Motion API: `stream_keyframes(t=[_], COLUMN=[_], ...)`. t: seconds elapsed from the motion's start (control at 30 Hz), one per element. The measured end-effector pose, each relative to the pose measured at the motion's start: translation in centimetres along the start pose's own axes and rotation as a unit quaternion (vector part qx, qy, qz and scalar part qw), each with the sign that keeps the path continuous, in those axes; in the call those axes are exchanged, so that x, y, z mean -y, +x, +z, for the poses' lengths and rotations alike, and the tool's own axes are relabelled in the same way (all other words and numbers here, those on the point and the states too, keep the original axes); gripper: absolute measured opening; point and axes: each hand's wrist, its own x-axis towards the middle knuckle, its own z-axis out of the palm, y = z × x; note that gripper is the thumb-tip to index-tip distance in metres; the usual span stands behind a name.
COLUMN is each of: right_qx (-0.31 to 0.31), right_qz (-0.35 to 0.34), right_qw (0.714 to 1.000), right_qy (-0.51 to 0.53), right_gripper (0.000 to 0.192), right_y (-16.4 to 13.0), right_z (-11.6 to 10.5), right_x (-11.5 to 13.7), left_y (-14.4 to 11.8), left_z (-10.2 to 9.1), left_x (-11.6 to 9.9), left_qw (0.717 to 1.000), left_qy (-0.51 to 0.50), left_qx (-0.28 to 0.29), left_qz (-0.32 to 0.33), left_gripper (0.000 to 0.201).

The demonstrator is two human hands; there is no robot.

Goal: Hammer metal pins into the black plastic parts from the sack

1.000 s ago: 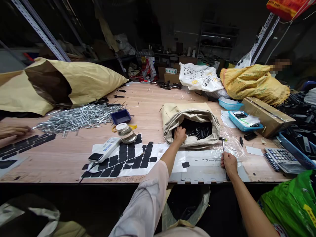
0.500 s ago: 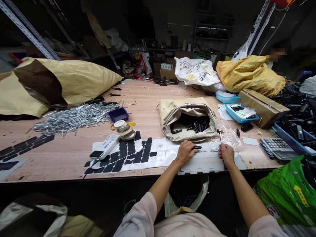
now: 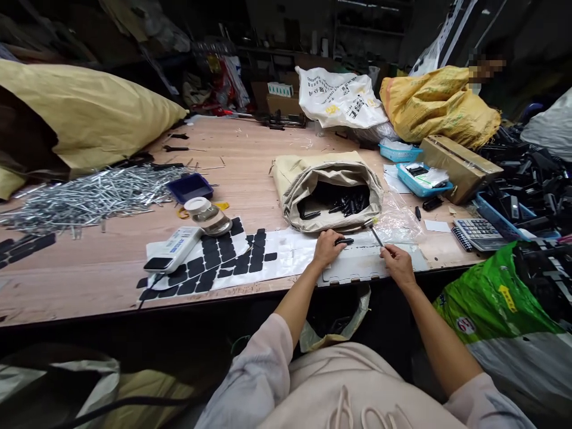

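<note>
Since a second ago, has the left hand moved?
Yes. The left hand came out of the sack toward the table edge, now holding a small black part.

Open sack (image 3: 328, 187) sitting mid-table (image 3: 250, 173), nail pile (image 3: 89, 193) lying toward left edge, calculator (image 3: 478, 231) resting near right edge.

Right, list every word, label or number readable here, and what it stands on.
None reads clearly.
White plastic sack: dark print, blurred.
Green plastic bag: yellow label and round red logo, too small.
White handheld device: blue label, illegible.
Grey desk calculator: keys too small.
</note>
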Motion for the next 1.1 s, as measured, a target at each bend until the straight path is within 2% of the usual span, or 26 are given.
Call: stream_keyframes(t=[0.33, 0.53, 0.67, 0.8, 0.93, 1.1], right_qx=[0.020, 0.022, 0.046, 0.059, 0.034, -0.044], right_qz=[-0.068, -0.092, -0.107, -0.064, 0.032, 0.137], right_qw=[0.992, 0.993, 0.988, 0.993, 0.999, 0.971], right_qy=[-0.100, -0.074, -0.103, -0.082, 0.028, 0.193], right_gripper=[0.024, 0.028, 0.026, 0.027, 0.039, 0.038], right_y=[-1.2, -1.3, -1.3, -0.6, 1.6, 4.4], right_z=[1.6, 1.8, 2.7, 2.7, 1.6, 0.6], right_x=[-0.4, 0.2, 0.5, 0.1, -0.7, -2.0], left_y=[0.0, 0.0, 0.1, 0.0, -0.4, -0.4], left_z=[0.0, 0.0, 0.0, -0.1, -0.3, -0.3], left_x=[-0.3, -0.2, -0.2, -0.3, -0.5, -0.1], left_qw=[1.000, 1.000, 1.000, 1.000, 1.000, 1.000], left_qy=[-0.002, -0.009, -0.002, -0.003, -0.008, -0.016], left_qx=[0.006, 0.006, 0.002, -0.004, -0.007, -0.012], left_qz=[-0.020, -0.016, -0.019, -0.015, -0.008, 0.002], left_gripper=[0.020, 0.018, 0.019, 0.021, 0.019, 0.016])
